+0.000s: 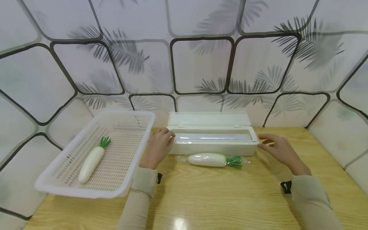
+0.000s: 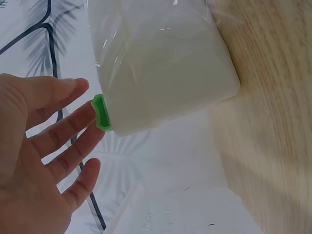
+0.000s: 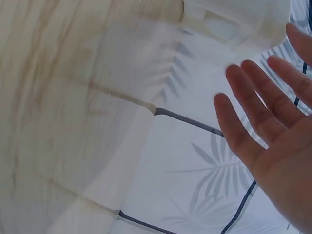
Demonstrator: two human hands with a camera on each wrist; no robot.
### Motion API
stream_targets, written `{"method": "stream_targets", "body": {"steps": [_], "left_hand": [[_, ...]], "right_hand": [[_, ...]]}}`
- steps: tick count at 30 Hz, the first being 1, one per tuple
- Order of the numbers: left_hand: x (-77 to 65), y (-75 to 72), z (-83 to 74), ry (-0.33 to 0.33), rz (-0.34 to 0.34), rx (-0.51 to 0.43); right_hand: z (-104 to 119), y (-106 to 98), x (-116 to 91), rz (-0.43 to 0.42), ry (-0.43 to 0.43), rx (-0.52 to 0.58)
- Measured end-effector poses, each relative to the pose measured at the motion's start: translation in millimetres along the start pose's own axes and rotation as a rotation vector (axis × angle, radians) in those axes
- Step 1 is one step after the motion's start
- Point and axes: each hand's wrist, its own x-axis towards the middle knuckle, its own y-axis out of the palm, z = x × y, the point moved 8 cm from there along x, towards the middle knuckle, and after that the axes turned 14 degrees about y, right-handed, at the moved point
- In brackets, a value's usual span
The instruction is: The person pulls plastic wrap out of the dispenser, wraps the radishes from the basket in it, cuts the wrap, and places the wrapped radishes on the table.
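In the head view, we see the white cling-film dispenser [image 1: 212, 149], lid [image 1: 209, 119] raised, on the wooden table [image 1: 218, 198] between the left hand [image 1: 159, 144] and right hand [image 1: 278, 149], a wrapped daikon [image 1: 206, 159] just in front. In the left wrist view, we see fingers [image 2: 66, 127] spread apart at a green tab [image 2: 101, 113]. In the right wrist view, fingers [image 3: 246, 131] stand apart beside the dispenser's end.
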Motion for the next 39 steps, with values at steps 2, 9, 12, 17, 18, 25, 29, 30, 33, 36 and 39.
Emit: {"method": "stream_targets", "body": {"steps": [2, 9, 12, 17, 18, 25, 29, 30, 33, 36, 39], "left_hand": [[-0.1, -0.5, -1.9, 0.028, -0.02, 0.002], [-0.3, 3.2, -7.9, 0.084, -0.012, 0.003], [-1.7, 6.0, -7.8, 0.08, 0.004, -0.004], [-1.9, 7.6, -7.5, 0.087, -0.002, -0.008], [-1.7, 7.7, -7.4, 0.089, -0.005, -0.005], [-3.3, 8.3, -6.3, 0.073, -0.016, 0.007], [-4.0, 9.3, -5.1, 0.054, -0.004, 0.016], [-4.2, 9.4, -4.7, 0.047, -0.003, 0.014], [-4.2, 8.9, -3.9, 0.028, -0.001, 0.009], [-2.5, 9.1, -3.5, 0.018, -0.007, -0.004], [-1.3, 9.9, -2.4, 0.008, -0.009, -0.02]], "right_hand": [[7, -5, -1, -0.095, -0.057, -0.017], [30, -6, -4, -0.29, -0.235, -0.064], [34, -2, -5, -0.297, -0.254, -0.065], [37, 1, -4, -0.324, -0.226, -0.094], [37, 2, -4, -0.329, -0.219, -0.101], [44, 7, -6, -0.337, -0.155, -0.108], [44, 9, -7, -0.342, -0.102, -0.087], [44, 10, -7, -0.339, -0.092, -0.082], [44, 12, -7, -0.326, -0.067, -0.062], [44, 12, -6, -0.317, -0.049, -0.035], [41, 10, -6, -0.319, -0.026, 0.006]]}}
